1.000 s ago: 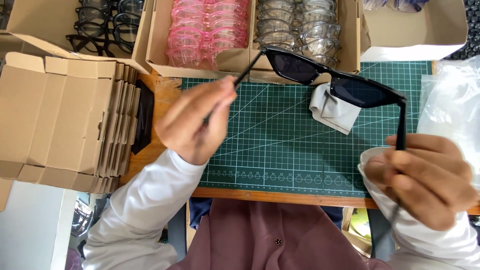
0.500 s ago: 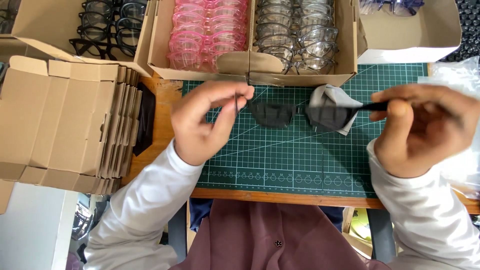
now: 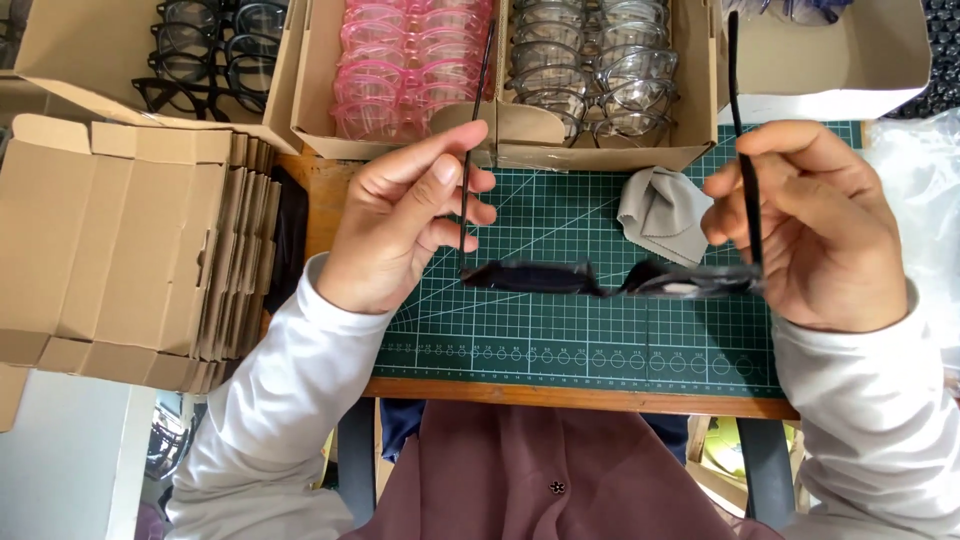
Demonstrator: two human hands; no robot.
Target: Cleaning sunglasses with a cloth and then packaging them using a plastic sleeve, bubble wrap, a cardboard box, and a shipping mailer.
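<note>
A pair of black sunglasses (image 3: 560, 279) hangs over the green cutting mat (image 3: 560, 330), its front blurred and its two arms pointing away from me. My left hand (image 3: 405, 215) pinches the left arm between thumb and fingers. My right hand (image 3: 815, 220) grips the right arm the same way. A grey cleaning cloth (image 3: 660, 213) lies crumpled on the mat between my hands, just beyond the sunglasses.
Open cardboard boxes at the back hold black frames (image 3: 205, 45), pink frames (image 3: 405, 65) and clear grey frames (image 3: 590, 60). A stack of flat folded cartons (image 3: 120, 250) stands at the left. A white box (image 3: 840, 60) and clear plastic bags (image 3: 920, 190) sit at the right.
The sunglasses have turned from facing me to arms pointing away, and dropped closer to the mat. Both hands moved apart along the arms.
</note>
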